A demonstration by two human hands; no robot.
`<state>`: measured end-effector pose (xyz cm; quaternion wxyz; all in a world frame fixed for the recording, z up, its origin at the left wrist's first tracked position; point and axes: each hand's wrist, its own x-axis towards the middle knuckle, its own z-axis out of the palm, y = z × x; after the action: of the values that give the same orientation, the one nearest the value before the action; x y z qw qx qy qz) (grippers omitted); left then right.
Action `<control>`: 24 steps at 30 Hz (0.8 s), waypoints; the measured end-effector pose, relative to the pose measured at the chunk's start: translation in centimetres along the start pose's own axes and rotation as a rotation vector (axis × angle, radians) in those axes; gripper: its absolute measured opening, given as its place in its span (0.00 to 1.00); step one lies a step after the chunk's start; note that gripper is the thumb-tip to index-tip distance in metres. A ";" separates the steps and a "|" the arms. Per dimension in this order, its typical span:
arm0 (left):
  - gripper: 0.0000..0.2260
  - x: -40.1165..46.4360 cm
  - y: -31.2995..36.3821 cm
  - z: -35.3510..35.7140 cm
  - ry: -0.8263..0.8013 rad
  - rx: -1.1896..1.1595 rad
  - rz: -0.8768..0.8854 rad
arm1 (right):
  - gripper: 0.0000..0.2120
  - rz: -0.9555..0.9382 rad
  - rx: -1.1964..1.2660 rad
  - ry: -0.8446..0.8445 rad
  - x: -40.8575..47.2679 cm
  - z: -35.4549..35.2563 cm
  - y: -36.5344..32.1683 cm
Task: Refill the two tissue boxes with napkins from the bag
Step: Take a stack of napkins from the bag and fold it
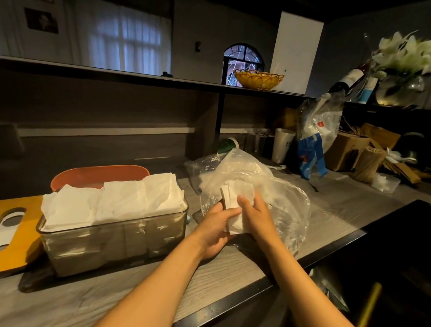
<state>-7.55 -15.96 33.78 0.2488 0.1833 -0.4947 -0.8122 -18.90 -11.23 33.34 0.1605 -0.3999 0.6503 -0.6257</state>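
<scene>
Two tissue boxes stand on the grey wood-grain counter (226,280), to the left of both hands. The nearer is a smoky transparent rectangular plastic box (115,240), close to the front edge, its long axis running left to right along the counter; white napkins already rise above its rim. Behind it, toward the back edge, an orange oval plastic box (97,176) shows only its rim, so I cannot tell how full it is. A crumpled clear plastic bag (253,187) lies right of the boxes, its mouth toward the person. Over the mouth, the left hand (215,230) and the right hand (255,213) together grasp a small white stack of folded napkins (234,203), standing almost upright. The left hand is nearer to the boxes, so I judge the stack must travel leftward, probably to the orange box.
</scene>
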 end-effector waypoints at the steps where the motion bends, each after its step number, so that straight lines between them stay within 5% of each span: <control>1: 0.12 0.0 0.1 0.0 0.004 0.005 -0.002 | 0.13 0.030 0.034 0.006 0.1 -0.1 -0.1; 6: 0.15 -0.6 0.4 0.3 0.005 0.064 0.042 | 0.13 0.098 0.303 -0.049 -0.1 -1.0 -0.6; 14: 0.15 -2.7 1.0 1.7 0.271 0.397 0.220 | 0.20 -0.017 0.466 0.114 -2.2 -0.8 -1.8; 18: 0.18 -6.4 1.5 2.0 0.242 0.389 0.183 | 0.19 0.009 0.561 0.168 -5.7 -0.1 -3.6; 24: 0.17 -13.9 1.6 -1.0 0.351 0.318 0.255 | 0.22 0.077 0.629 -0.024 -11.6 2.6 -6.4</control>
<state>4.61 -9.14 35.47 0.3992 0.2945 -0.5844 -0.6422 -7.71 -3.95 35.58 0.3075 -0.3131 0.4377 -0.7847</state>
